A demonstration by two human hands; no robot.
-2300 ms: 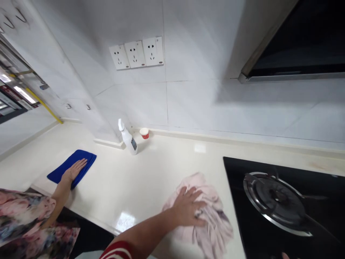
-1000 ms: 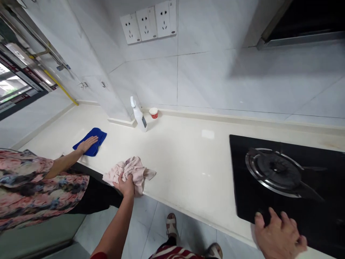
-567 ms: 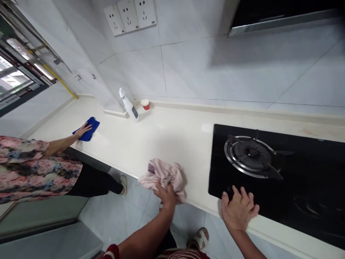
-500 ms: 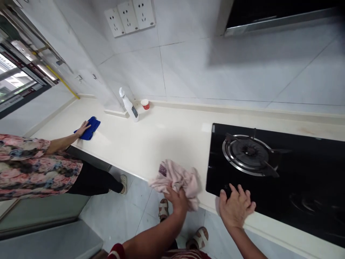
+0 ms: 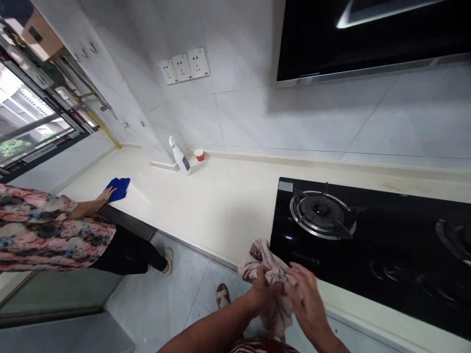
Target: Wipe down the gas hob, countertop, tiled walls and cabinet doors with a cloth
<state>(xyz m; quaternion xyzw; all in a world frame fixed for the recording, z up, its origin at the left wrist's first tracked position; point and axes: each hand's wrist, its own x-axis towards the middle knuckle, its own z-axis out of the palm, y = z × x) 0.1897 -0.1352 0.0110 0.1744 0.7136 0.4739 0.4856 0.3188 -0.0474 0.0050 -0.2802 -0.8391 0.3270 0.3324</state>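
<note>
A crumpled pale pink cloth [image 5: 270, 264] with a dark purple patch hangs at the counter's front edge, by the stove's near left corner. My left hand [image 5: 263, 292] is closed round a bunched part of it, and its lower end dangles over the floor. At the cloth's right side is my right hand [image 5: 306, 299], its fingers stretched out and apart, the tips against or just over the cloth. Whether those fingertips press on the fabric I cannot tell. The black glass gas stove [image 5: 342, 264] lies directly beyond and to the right of my hands.
Another person in a flowered top [image 5: 55, 230] stands at the left, a hand on a blue cloth [image 5: 119, 189]. A white spray bottle [image 5: 181, 157] and a red-and-white paper cup [image 5: 199, 155] stand near the wall on the white counter [image 5: 217, 196]. A black range hood [image 5: 331, 44] hangs above.
My left hand has carried the pink cloth right, to the stove's corner. My right hand has left the stove's front edge and come to the cloth. The view has shifted.
</note>
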